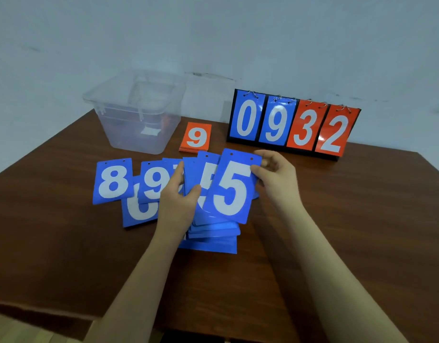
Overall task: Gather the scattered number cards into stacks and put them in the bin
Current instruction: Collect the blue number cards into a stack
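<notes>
Left hand [180, 194]: grips a fanned stack of blue number cards [208, 219], thumb on top.
Right hand [275, 174]: pinches the blue 5 card [234, 186] by its edge.
Loose cards: blue 8 card [113, 180] at 9 o'clock of the left hand.
Bin [136, 112]: clear, on the tabletop [337, 219] at 11 o'clock.

A dark brown wooden worktop [337, 219] is set against a pale wall. On it a clear plastic bin [139, 115] is placed at the far left, an orange card stack topped by a 9 [196, 137] just beside it, and a flip scoreboard reading 0932 [292, 125] at the far right. Blue number cards [113, 180] are spread near the middle.
</notes>
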`<state>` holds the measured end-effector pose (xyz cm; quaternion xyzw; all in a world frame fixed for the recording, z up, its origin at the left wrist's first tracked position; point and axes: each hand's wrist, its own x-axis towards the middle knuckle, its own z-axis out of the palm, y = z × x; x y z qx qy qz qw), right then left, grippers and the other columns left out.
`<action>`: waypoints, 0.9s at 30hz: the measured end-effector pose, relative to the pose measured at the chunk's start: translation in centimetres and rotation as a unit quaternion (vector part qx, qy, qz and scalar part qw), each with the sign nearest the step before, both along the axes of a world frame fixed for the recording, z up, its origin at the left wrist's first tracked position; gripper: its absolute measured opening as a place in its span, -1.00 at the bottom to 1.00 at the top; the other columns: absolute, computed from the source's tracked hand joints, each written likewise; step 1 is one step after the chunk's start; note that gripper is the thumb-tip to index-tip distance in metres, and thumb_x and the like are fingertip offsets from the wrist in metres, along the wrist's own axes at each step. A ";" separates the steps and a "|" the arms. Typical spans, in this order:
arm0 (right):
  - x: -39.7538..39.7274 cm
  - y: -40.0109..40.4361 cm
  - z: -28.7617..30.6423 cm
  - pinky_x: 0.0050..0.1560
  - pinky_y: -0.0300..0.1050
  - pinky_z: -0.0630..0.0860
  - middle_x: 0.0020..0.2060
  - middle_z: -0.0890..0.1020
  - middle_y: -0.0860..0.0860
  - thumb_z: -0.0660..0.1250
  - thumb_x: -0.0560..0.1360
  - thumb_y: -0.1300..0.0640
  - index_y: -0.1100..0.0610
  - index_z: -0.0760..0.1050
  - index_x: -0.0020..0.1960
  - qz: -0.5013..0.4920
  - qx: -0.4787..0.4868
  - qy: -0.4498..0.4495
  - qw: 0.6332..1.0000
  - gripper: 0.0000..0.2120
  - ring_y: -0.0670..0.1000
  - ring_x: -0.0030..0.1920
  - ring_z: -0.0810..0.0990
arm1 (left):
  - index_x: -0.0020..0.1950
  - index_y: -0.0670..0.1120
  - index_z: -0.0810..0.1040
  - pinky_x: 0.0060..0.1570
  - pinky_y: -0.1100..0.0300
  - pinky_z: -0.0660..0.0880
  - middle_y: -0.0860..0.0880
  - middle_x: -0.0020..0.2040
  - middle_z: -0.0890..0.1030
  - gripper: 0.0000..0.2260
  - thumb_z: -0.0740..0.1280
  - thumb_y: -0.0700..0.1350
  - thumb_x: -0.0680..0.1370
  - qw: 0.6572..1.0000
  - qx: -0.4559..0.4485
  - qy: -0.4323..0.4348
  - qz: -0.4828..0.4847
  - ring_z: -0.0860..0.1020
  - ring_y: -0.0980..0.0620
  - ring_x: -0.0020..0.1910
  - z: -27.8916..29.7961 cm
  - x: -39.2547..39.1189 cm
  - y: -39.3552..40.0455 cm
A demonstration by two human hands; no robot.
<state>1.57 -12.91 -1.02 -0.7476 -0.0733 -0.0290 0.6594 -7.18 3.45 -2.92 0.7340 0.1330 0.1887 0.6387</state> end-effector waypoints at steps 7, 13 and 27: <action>-0.9 3.8 -1.6 -0.11 -0.18 0.58 0.03 0.56 0.00 0.36 0.51 0.18 0.06 0.48 0.12 -0.008 -0.094 -0.056 0.994 -0.80 -0.07 0.04 0.56 | 0.46 -0.09 0.23 -0.40 0.55 0.41 0.21 -0.04 0.43 -0.51 0.28 -0.23 0.55 0.998 -0.056 -0.005 -0.002 0.43 0.61 -0.27 0.3 -1.0 -0.1; 1.0 2.2 -1.8 0.04 -0.26 0.47 0.07 0.53 -0.02 0.36 0.50 0.13 0.01 0.50 0.19 0.009 -0.123 -0.050 0.991 -0.73 -0.09 0.08 0.52 | 0.46 -0.04 0.23 -0.30 0.47 0.48 0.10 0.01 0.54 -0.47 0.30 -0.26 0.53 0.998 -0.028 0.015 0.062 0.55 0.34 -0.18 -0.4 -1.3 2.5; 2.7 1.2 -5.3 0.30 0.07 0.16 0.24 0.37 0.03 0.52 0.29 -0.14 0.02 0.38 0.21 -0.048 -0.388 0.091 0.916 -0.41 0.11 0.31 0.30 | 0.47 -0.01 0.22 -0.33 0.51 0.48 0.17 -0.02 0.42 -0.48 0.28 -0.24 0.55 0.995 -0.020 0.035 0.086 0.47 0.26 -0.15 -1.5 -0.4 3.8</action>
